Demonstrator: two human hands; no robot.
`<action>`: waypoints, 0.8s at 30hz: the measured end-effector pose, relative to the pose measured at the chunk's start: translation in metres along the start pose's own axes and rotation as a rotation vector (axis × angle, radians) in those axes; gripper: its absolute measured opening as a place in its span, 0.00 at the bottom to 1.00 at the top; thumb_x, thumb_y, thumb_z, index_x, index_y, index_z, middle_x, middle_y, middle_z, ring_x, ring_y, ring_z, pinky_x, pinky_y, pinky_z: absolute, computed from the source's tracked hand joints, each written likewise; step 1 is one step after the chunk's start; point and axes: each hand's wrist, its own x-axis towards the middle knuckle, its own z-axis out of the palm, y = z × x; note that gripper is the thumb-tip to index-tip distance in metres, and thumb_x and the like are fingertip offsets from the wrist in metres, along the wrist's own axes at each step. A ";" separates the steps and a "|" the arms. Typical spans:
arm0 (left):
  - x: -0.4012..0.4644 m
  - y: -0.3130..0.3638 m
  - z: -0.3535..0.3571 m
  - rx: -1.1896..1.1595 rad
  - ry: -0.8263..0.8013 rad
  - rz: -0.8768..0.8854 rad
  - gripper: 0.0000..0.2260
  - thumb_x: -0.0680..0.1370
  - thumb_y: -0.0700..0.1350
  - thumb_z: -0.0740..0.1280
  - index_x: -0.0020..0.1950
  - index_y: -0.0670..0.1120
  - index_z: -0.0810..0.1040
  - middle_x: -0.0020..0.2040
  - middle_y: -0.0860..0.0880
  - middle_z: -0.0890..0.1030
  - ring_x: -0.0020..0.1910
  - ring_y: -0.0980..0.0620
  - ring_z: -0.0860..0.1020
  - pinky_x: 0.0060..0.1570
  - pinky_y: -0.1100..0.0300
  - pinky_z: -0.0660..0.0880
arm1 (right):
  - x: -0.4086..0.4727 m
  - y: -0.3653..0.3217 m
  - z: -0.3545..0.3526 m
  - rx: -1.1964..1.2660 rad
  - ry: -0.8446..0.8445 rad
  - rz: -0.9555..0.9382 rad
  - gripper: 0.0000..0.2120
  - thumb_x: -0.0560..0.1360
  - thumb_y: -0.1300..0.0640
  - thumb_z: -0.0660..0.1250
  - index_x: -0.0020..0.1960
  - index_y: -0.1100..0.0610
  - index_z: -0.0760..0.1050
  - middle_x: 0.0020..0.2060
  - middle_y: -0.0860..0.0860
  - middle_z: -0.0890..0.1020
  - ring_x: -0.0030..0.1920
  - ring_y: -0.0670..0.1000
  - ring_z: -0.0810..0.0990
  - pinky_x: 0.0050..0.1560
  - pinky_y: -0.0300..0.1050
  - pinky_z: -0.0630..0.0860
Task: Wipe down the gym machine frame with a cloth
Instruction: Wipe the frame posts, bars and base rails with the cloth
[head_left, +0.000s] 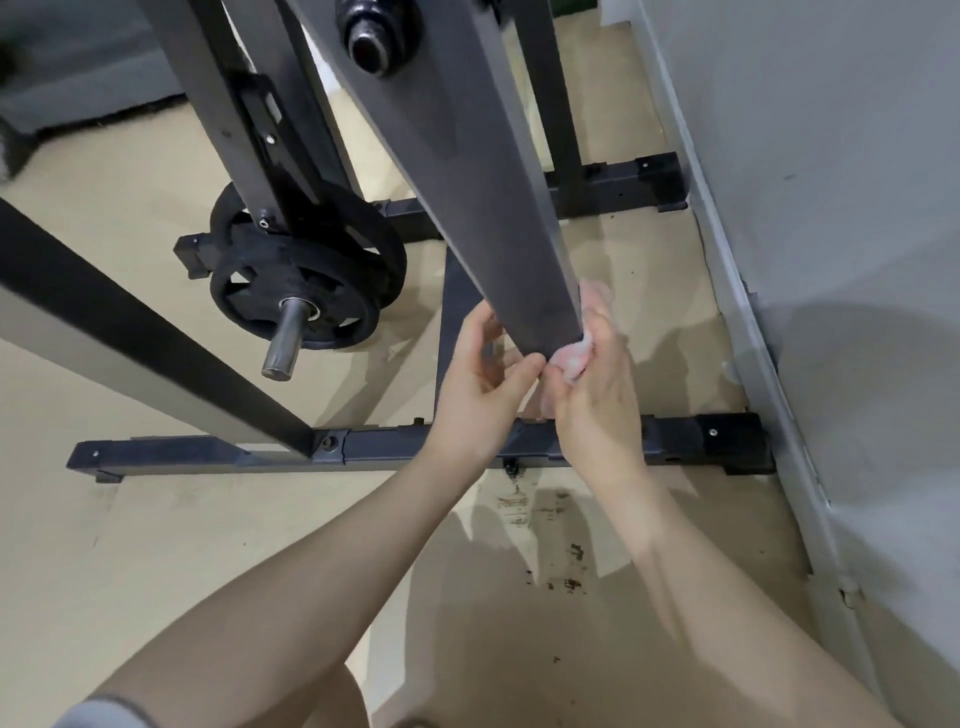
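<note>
A dark grey upright post (467, 171) of the gym machine frame runs down the middle of the view. A pale, bunched cloth (574, 358) is wrapped against the post's lower right side. My right hand (597, 395) grips the cloth and presses it to the post. On the left side, my left hand (480, 384) curls its fingers round the post, thumb touching the front edge beside the cloth. The post's bottom end is hidden behind both hands.
A black base bar (363, 447) lies across the beige floor below my hands. Black weight plates (306, 280) sit on a steel peg at the left. A slanted beam (130, 332) crosses the left side. A grey wall (831, 208) stands close on the right.
</note>
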 end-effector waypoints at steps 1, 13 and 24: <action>0.000 -0.002 0.001 0.010 0.016 0.006 0.20 0.77 0.29 0.61 0.68 0.40 0.66 0.59 0.47 0.75 0.53 0.62 0.77 0.51 0.66 0.74 | 0.005 -0.004 0.000 0.056 -0.017 -0.034 0.30 0.72 0.55 0.54 0.72 0.38 0.59 0.50 0.42 0.73 0.51 0.49 0.72 0.60 0.63 0.75; 0.003 -0.016 0.010 0.099 0.092 0.152 0.17 0.78 0.32 0.61 0.58 0.54 0.74 0.49 0.62 0.80 0.54 0.60 0.76 0.58 0.51 0.76 | -0.024 0.111 0.006 0.013 0.011 0.136 0.43 0.73 0.65 0.67 0.77 0.43 0.46 0.50 0.68 0.79 0.46 0.53 0.81 0.63 0.56 0.73; -0.001 -0.010 0.011 0.116 0.088 0.101 0.18 0.79 0.35 0.62 0.59 0.58 0.74 0.49 0.64 0.80 0.51 0.63 0.75 0.54 0.54 0.76 | -0.021 0.093 -0.011 -0.048 -0.041 0.261 0.13 0.82 0.48 0.55 0.65 0.36 0.66 0.34 0.62 0.80 0.35 0.55 0.79 0.58 0.48 0.73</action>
